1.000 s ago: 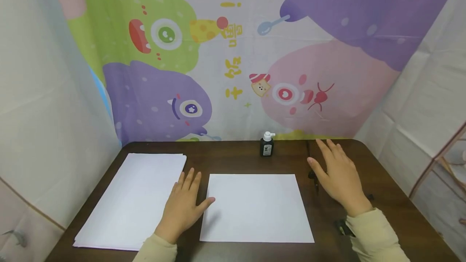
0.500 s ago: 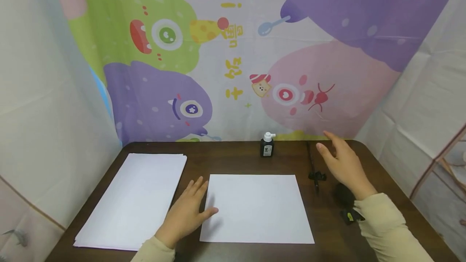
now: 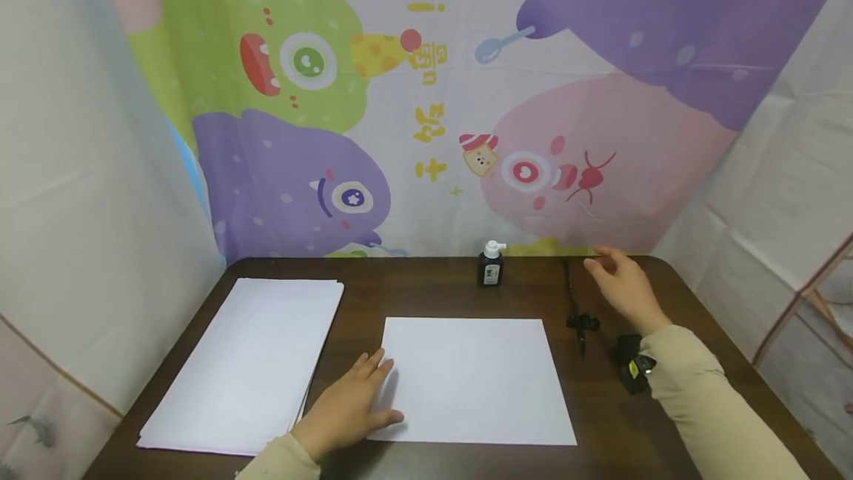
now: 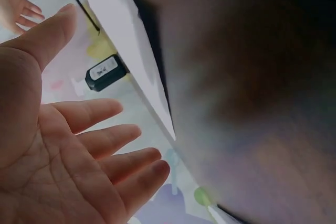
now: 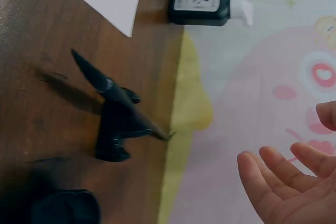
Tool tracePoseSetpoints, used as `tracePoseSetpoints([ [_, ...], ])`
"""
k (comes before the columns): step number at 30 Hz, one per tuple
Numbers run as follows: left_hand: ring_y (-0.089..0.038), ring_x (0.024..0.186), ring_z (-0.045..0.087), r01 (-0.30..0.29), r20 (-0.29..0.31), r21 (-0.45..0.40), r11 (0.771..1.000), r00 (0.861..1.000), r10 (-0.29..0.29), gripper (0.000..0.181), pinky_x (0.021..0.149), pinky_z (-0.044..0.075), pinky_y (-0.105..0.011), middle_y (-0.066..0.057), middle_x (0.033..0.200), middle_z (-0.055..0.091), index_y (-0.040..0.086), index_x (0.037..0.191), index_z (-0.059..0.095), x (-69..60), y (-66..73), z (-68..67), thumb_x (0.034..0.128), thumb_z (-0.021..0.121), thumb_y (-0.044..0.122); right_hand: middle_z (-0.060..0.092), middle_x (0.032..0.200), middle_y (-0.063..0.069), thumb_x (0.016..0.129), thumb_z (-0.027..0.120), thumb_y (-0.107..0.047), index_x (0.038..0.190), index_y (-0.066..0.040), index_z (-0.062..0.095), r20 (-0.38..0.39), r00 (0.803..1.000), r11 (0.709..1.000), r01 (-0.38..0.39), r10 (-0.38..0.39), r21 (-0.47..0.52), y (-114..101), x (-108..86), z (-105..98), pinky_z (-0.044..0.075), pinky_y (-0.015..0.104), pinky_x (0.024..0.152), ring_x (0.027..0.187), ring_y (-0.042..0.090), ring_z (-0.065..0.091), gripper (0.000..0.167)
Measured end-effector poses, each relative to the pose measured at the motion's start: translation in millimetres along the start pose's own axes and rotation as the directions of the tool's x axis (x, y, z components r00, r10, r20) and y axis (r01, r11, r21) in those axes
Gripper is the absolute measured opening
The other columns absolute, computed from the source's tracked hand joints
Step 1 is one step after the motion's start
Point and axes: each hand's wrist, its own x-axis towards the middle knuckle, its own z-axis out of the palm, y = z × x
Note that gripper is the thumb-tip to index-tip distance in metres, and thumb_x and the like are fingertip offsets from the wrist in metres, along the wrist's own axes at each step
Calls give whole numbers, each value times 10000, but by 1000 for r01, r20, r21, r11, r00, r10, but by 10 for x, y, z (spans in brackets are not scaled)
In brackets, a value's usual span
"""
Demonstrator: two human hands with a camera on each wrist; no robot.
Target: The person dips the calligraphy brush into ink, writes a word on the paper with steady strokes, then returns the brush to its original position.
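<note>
A writing brush [image 3: 583, 343] with a dark tip lies across a small black brush rest [image 3: 589, 323], right of a white paper sheet [image 3: 476, 380]. In the right wrist view the brush [image 5: 89, 71] slants over the rest [image 5: 109, 140]. My right hand [image 3: 626, 289] hovers beyond and right of the brush, holding nothing, its fingers loosely bent. Around the sheet's left edge is my left hand [image 3: 353, 402], fingers relaxed and thumb spread over the paper. Whether it touches the sheet I cannot tell. The palm of that hand [image 4: 68, 166] shows bare in the left wrist view.
A black bottle [image 3: 490, 270] with a white spouted cap stands near the back edge of the dark wooden table [image 3: 413, 291]. To the left lies a paper stack [image 3: 246, 361]. A black rounded object [image 5: 65, 208] sits near the brush rest. A cartoon-printed cloth [image 3: 440, 213] hangs behind.
My right hand has shifted right, away from the brush, and its fingers have bent more, uncovering the brush and rest. My left hand has lowered toward the near side of the sheet's left edge.
</note>
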Motion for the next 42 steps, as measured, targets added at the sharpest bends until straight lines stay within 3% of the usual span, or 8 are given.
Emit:
tracePoseSetpoints([
  [7,-520,1370,373,-8,82,-7,1000,997,8,883,1074,387,-610,-265,1532,360,-36,1428,442,-27,-35,54,798,738,507,591,1207,331,1021,479,-330,1379,92,449,22,997,997,-73,74,-19,160,158,176,486,531,879,1074,443,584,553],
  [12,-541,1359,369,-24,127,7,1000,992,23,891,1073,383,-611,-246,1538,362,-57,1436,419,-67,-29,53,803,735,484,552,1270,350,1017,477,-301,1386,104,436,68,990,992,-125,127,-29,202,231,292,463,556,948,1157,473,543,549],
  [18,-549,1351,376,-38,137,32,999,990,33,856,1049,405,-623,-200,1537,392,-31,1435,437,-75,-18,56,811,736,472,510,1340,352,1013,478,-272,1385,125,426,99,981,985,-162,167,-54,268,271,410,429,570,1022,1223,491,505,547],
  [32,-560,1331,394,-44,137,87,995,990,32,816,1050,405,-618,-186,1514,434,-20,1402,489,-99,10,64,809,730,487,502,1343,361,988,511,-223,1336,140,472,127,961,969,-244,246,-34,547,310,602,431,576,1015,1215,512,498,505],
  [42,-564,1332,391,-41,147,87,995,989,27,815,1036,409,-635,-188,1518,429,-15,1405,489,-93,38,45,813,725,492,497,1333,376,955,537,-168,1286,165,503,109,954,959,-276,281,-57,520,285,639,427,577,1017,1215,528,487,470],
])
